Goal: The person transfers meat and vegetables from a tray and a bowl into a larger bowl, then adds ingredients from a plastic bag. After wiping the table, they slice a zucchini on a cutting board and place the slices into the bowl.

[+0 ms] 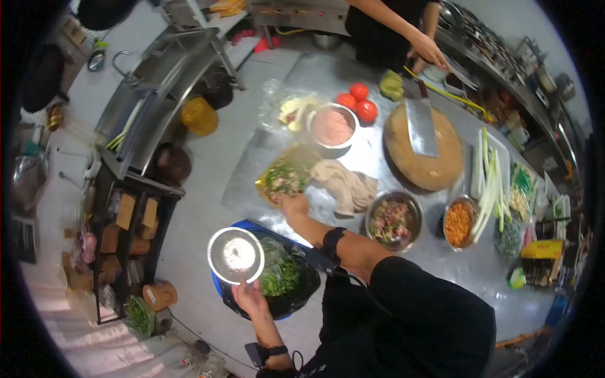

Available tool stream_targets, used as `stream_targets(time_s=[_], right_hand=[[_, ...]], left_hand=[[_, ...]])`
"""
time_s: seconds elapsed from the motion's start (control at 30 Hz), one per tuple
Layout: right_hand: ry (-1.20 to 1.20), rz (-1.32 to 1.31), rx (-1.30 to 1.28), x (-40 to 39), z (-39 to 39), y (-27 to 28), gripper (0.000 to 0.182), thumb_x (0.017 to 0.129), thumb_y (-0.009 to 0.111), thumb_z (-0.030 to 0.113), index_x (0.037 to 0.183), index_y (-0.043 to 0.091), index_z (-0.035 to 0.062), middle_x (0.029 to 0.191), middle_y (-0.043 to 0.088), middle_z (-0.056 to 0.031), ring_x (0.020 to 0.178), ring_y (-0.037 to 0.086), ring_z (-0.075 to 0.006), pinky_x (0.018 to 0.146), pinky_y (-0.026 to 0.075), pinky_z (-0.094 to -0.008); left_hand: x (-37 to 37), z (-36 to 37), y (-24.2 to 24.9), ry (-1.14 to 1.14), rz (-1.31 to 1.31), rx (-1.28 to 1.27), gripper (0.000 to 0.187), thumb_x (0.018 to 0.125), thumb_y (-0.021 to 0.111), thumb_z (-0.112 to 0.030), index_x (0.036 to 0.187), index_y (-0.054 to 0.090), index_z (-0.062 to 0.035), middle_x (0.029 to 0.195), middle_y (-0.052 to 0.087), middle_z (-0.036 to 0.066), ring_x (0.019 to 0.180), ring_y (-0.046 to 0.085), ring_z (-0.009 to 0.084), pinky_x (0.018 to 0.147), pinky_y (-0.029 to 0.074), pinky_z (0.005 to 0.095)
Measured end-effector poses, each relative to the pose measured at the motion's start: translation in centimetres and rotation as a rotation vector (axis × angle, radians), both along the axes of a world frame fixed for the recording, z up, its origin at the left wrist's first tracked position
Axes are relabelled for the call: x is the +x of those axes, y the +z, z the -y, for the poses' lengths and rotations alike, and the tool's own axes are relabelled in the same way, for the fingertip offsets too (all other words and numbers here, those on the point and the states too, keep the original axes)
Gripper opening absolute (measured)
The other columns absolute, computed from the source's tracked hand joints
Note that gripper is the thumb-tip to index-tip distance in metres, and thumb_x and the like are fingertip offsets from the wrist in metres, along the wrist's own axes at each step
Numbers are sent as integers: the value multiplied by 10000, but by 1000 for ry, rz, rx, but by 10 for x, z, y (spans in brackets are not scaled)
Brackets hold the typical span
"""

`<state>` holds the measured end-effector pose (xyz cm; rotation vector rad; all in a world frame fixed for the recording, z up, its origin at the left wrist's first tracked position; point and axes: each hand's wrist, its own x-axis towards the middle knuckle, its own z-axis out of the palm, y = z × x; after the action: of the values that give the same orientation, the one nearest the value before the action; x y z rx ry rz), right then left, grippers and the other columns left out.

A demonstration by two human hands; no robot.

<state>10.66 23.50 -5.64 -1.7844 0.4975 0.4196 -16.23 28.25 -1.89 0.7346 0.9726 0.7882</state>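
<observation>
My left hand (251, 298) is closed on the rim of a shiny metal bowl (216, 262), tilted so its bare inside shows, over a dark-bagged tub. Leafy greens (280, 268) lie in that tub. My right hand (295, 206) is closed on the near end of a clear, yellowish plastic bag (283, 174) of chopped greens and pinkish bits, at the table's left side. The fingertips there are partly hidden. Beside the bag lies a crumpled beige cloth (346, 183). A metal bowl of mixed chopped meat (392, 222) stands right of my forearm.
A cleaver (421, 129) rests on a round chopping board (447, 167). Nearby are tomatoes (365, 111), a bowl of pink mince (332, 128), an orange chopped filling (460, 222) and spring onions (490, 183). Across the table is another person's hand (430, 51).
</observation>
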Motion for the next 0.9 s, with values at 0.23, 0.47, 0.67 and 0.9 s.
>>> stream_targets(time_s=[0.23,0.47,0.67,0.9], right_hand=[[113,-252,664,-55,99,8,138,736,602,-40,835,556,43,806,583,-72,727,617,-180,565,541,-309],[351,-173,695,-65,279,120,193,773,620,-25,958,573,-6,905,630,-104,778,656,-189,661,586,-321],[540,7,307,-31,438,175,128,778,605,45,906,601,35,811,606,-14,729,601,-105,635,510,-259],[836,194,-486,19,475,201,113,728,603,98,736,554,-4,659,578,-117,628,616,-235,644,512,-373]], left_hand=[[4,-31,-1,-69,46,95,345,882,506,-41,1182,455,121,1178,539,215,1039,576,326,862,531,450],[27,4,19,-115,37,109,339,884,522,-49,1202,482,62,1142,571,167,997,595,277,766,537,379],[57,79,20,-168,96,-32,260,887,524,-31,1147,525,-38,1161,581,102,1034,568,229,902,474,410],[92,102,-1,-317,26,-87,154,870,574,-42,788,464,-113,885,598,33,786,591,141,679,572,366]])
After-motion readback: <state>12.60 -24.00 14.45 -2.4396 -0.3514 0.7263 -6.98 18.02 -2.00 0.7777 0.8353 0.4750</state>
